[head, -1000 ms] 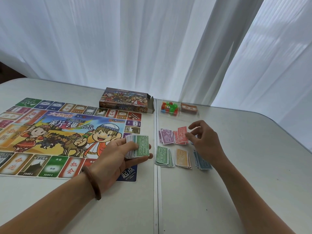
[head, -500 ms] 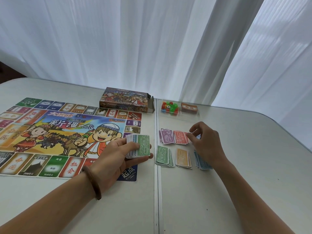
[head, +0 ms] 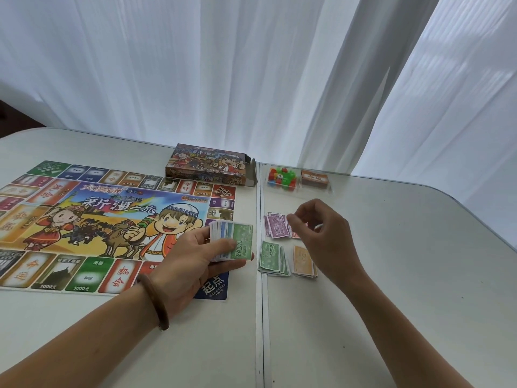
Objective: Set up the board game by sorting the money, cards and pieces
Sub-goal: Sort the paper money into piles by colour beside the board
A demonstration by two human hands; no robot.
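Note:
My left hand (head: 190,259) grips a stack of play money (head: 233,242) with a green 500 note on top, held over the right edge of the game board (head: 98,219). Empty, with loosely curled fingers, my right hand (head: 321,233) hovers above the sorted money on the white table (head: 405,289). Beside it lie a purple pile (head: 275,226), a green pile (head: 271,257) and an orange pile (head: 303,261). A sliver of a red pile (head: 295,235) shows under the hand; the blue pile is hidden behind it.
The open game box (head: 208,165) lies behind the board. To its right a clear tray holds coloured pieces (head: 281,177) and an orange card deck (head: 314,177). A seam (head: 260,317) runs down the table between board and piles. White curtains hang behind.
My right hand laid a red note on the red pile, let go, then rose and moved left toward the stack in my left hand. The left hand has barely moved.

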